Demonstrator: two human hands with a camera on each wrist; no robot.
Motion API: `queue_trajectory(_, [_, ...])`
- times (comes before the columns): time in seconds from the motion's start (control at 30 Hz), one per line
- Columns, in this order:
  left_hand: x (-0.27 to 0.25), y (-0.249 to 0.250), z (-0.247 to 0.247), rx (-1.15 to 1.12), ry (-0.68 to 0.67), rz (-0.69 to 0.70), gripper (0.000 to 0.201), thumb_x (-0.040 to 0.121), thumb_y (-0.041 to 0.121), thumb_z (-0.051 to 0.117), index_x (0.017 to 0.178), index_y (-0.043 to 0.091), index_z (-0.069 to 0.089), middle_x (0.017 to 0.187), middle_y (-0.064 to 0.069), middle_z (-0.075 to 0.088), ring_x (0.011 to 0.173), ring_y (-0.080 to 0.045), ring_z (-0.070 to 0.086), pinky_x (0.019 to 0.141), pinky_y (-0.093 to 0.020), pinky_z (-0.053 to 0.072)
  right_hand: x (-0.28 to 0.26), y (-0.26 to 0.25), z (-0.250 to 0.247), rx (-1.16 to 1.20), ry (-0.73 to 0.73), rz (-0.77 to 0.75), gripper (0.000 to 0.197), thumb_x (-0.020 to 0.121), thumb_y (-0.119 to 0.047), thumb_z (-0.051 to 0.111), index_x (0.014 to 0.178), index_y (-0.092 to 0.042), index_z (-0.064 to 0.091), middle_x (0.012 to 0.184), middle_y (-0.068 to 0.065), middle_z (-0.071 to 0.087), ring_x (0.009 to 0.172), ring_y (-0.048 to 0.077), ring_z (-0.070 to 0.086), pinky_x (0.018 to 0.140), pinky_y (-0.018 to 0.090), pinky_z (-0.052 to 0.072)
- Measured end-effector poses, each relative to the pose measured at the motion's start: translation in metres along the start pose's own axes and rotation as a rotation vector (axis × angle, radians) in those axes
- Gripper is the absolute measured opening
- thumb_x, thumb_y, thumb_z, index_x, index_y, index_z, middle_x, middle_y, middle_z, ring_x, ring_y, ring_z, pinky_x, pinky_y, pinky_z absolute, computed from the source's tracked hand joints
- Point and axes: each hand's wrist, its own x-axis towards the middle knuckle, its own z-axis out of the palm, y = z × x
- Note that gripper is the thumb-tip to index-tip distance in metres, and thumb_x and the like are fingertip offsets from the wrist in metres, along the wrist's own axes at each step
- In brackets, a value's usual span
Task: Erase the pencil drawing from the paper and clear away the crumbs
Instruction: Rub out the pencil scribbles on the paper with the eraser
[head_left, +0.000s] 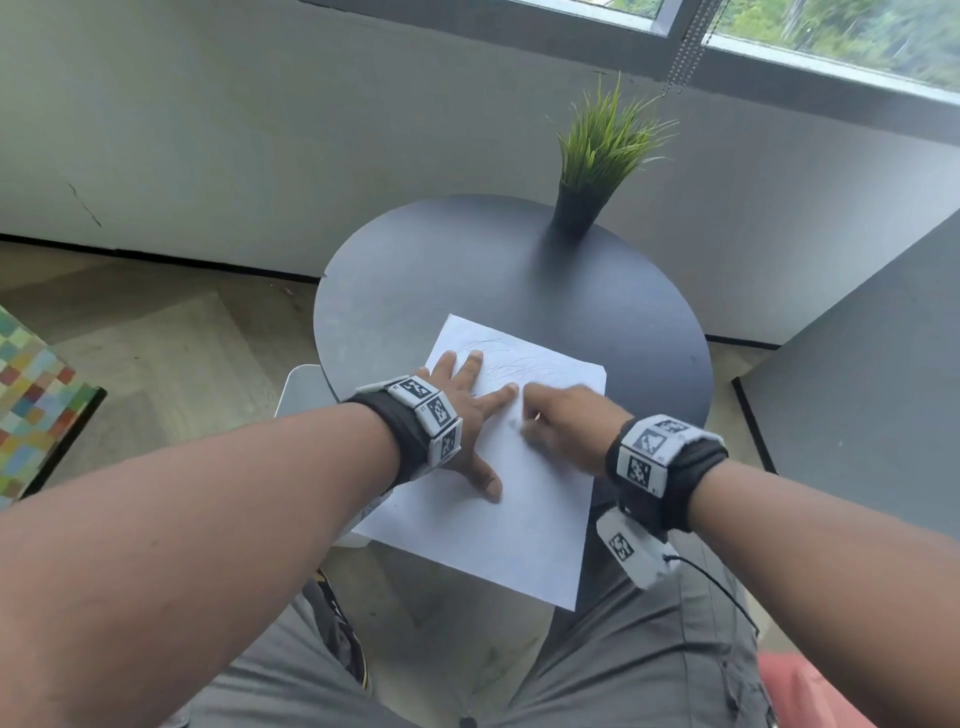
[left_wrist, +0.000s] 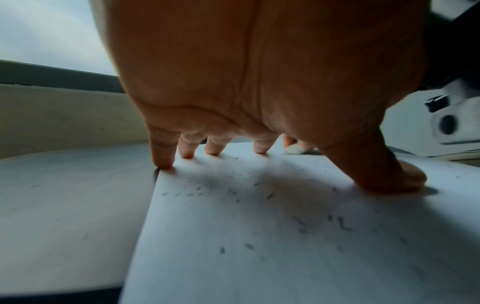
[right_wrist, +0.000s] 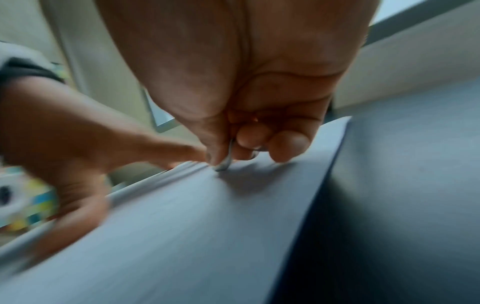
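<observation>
You are mid-erasing. Your left hand (head_left: 457, 410) lies flat with fingers spread, pinning the paper (head_left: 498, 525) to the round dark table (head_left: 519, 270). Your right hand (head_left: 566, 426) pinches a small white eraser (left_wrist: 293, 149) against the sheet just below the pencil scribble (head_left: 514, 364), which still shows faintly. Dark crumbs (left_wrist: 233, 193) lie scattered near your left thumb. Next, I judge, work up over the remaining lines, then brush the crumbs off.
</observation>
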Motion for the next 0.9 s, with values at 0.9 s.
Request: queue_trajectory(0.9, [0.001,0.008,-0.009,0.004,-0.043,-0.047,0.128,0.049,0.089,0.067,0.146,0.059,-0.011,0.16,-0.016,-0.021,0.146,-0.047,-0.01,0.107,-0.069,0.03,0.008,0.013,-0.001,0.051,0.085,0.113,0.014,0.091,-0.037,0.052,0.098,-0.026,0.053,0.098,0.003,0.063,0.087,0.025,0.058,0.072,0.034,0.047])
